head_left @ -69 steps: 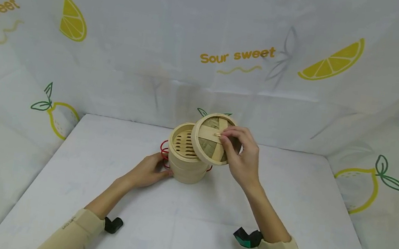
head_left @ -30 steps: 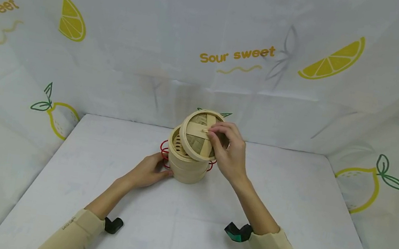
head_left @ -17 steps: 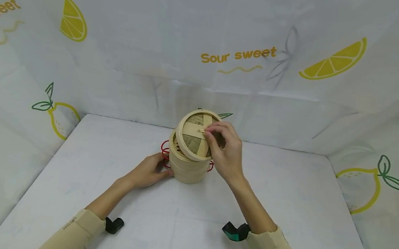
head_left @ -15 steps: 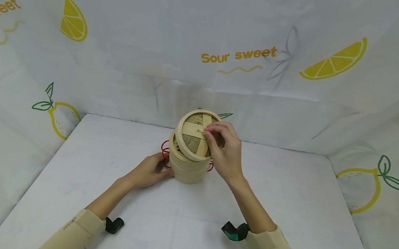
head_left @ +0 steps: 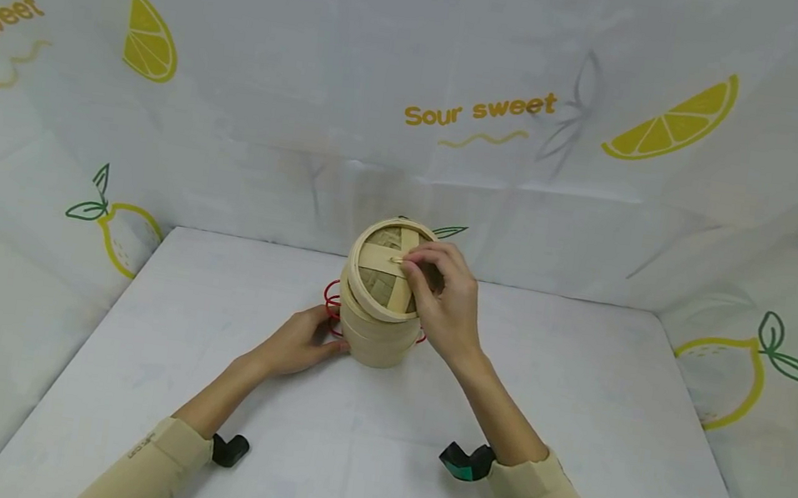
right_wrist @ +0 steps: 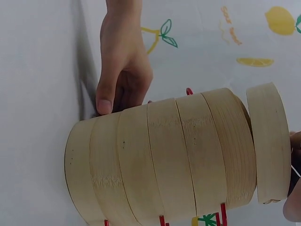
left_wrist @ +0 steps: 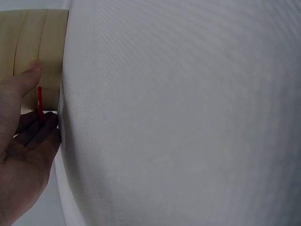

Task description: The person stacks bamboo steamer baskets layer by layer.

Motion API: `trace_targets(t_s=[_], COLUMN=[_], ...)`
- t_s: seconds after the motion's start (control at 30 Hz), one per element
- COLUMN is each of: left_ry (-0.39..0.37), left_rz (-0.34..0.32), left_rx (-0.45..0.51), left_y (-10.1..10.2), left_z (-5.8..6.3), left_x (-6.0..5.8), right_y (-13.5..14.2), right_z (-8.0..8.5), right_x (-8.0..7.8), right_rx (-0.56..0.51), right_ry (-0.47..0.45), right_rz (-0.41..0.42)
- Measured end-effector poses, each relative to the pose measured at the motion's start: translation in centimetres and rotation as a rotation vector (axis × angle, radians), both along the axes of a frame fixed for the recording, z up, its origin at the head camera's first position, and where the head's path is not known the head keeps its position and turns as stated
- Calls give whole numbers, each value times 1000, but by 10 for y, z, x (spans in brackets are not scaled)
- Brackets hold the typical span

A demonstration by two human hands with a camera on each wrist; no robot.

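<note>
A stacked bamboo steamer (head_left: 376,349) stands upright on the white table, with red loops (head_left: 331,307) at its sides. My left hand (head_left: 296,342) holds its lower left side; in the left wrist view the thumb lies on the bamboo and the fingers reach behind a red handle (left_wrist: 39,101). The thumb and fingers of my right hand (head_left: 451,302) pinch the small loop on top of the round bamboo lid (head_left: 377,284). In the right wrist view this lid (right_wrist: 268,141) sits tilted over the top tier, a wedge-shaped gap showing along one side. The steamer's inside is hidden.
White cloth (head_left: 273,115) printed with lemons and lettering hangs behind and beside the table (head_left: 346,478). A dark camera mount (head_left: 230,451) sticks out at the left wrist, another mount (head_left: 468,462) at the right.
My right hand has carried the lid leftward, from beside the steamer's opening to above it, covering the slotted rack that showed earlier. My left hand has stayed in place.
</note>
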State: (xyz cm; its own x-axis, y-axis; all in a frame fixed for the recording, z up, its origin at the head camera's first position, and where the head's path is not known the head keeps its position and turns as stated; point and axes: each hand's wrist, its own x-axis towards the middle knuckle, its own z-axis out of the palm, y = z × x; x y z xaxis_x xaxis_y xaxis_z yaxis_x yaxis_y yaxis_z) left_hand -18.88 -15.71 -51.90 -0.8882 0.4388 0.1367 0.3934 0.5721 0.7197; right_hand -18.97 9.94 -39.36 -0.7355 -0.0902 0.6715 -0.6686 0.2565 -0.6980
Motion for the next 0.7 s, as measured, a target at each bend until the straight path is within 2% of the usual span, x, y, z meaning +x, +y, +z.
trace_targets(t_s=[0.7], left_ry=[-14], left_rz=[19], left_rx=[-7], left_y=[1], left_z=[4], left_x=[2], right_y=[-8], right_z=[0], right_x=[0], right_rx=[60], right_ry=[-5], right_rz=[-29])
